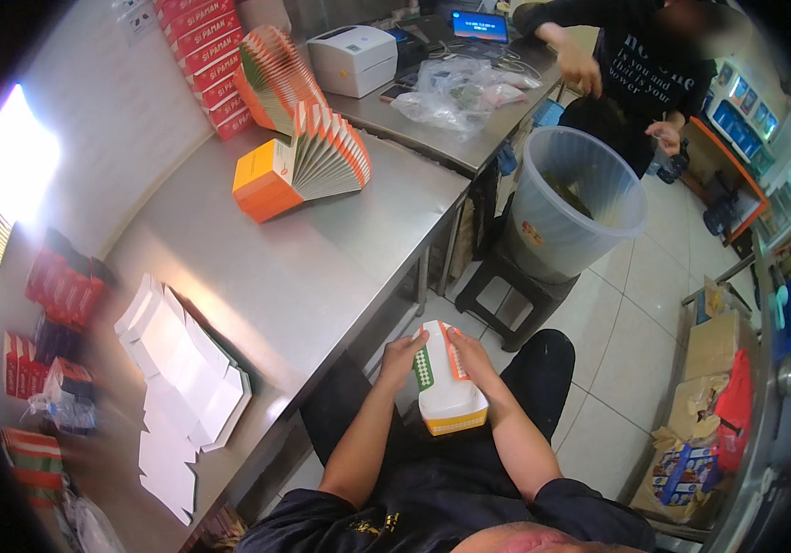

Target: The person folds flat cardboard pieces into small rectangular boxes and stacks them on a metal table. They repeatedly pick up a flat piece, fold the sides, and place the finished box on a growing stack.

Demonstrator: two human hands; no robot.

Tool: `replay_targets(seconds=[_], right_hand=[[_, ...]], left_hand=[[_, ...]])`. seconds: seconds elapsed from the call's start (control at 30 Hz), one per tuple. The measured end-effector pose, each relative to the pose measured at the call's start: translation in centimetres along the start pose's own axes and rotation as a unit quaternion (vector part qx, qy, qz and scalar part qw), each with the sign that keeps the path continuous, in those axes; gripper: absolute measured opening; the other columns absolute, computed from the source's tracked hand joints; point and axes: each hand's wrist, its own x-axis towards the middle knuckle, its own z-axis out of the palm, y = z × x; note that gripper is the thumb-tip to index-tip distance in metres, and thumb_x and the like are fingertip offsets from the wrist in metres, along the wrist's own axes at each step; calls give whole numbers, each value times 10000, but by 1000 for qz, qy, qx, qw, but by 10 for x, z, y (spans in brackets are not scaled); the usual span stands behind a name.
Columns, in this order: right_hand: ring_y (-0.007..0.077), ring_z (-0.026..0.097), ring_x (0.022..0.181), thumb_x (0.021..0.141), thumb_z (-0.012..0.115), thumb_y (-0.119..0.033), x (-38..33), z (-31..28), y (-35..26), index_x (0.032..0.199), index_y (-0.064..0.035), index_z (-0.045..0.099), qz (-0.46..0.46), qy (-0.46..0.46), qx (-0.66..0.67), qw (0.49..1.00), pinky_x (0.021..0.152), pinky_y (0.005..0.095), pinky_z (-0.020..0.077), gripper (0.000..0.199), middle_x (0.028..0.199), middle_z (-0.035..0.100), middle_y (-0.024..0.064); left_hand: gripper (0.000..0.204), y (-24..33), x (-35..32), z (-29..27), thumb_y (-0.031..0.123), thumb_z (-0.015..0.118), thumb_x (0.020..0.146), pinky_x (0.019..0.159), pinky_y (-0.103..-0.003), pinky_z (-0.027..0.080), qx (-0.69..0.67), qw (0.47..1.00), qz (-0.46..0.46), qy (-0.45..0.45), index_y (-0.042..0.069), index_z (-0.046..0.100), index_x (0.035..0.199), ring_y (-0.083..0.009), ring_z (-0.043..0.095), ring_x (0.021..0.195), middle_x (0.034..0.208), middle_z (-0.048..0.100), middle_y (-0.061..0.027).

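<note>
White cardboard carton with an orange base [451, 398] sits over the lap, off the steel surface [322, 267]. Left hand [403, 354] and right hand [471, 352] pinch its top flaps, likely steadying the box. Flat white blanks [183, 369] lie stacked near the surface edge.

table [322, 267] left, bucket [572, 198] perhaps on stool [506, 290]

I have one view only: a fisheye on my head, tipped steeply down over my lap and forearms, close to them. The bench [322, 267] runs off to my left, floor to my right, edges bending at the rim.
</note>
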Motion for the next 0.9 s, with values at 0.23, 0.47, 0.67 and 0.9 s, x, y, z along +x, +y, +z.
replay_targets(seconds=[0.23,0.47,0.67,0.9], right_hand=[[145,672,930,1028,576,-387,-8,-13,-15,1217,2,683,-31,100,81,991,844,284,528,446,1106,713,75],[120,659,912,1039,563,-448,-14,-11,-15,1135,56,702,17,-34,-107,994,847,283,517,532,1023,729,69],[230,693,847,1059,531,-355,-25,0,-12,1119,35,689,-37,15,-343,938,802,371,531,425,933,730,162],[431,509,1289,985,579,-176,-33,30,-2,1370,-47,565,-369,48,-565,736,1064,489,431,407,1401,529,239]], left_hand=[[498,3,-17,2,487,667,969,738,-284,531,164,967,-102,-164,-4,736,1015,-100,667,798,904,731,-42],[411,2,-6,-1,402,647,1003,678,-275,542,-9,999,-24,-44,0,726,1040,-111,688,744,888,736,-58],[428,4,4,-11,269,693,983,869,-320,535,210,967,141,33,-43,633,1269,-175,693,977,1053,725,-110],[590,-1,-3,7,181,665,987,1136,-382,375,138,974,126,-127,-26,423,1482,-256,476,1377,1473,510,-164]])
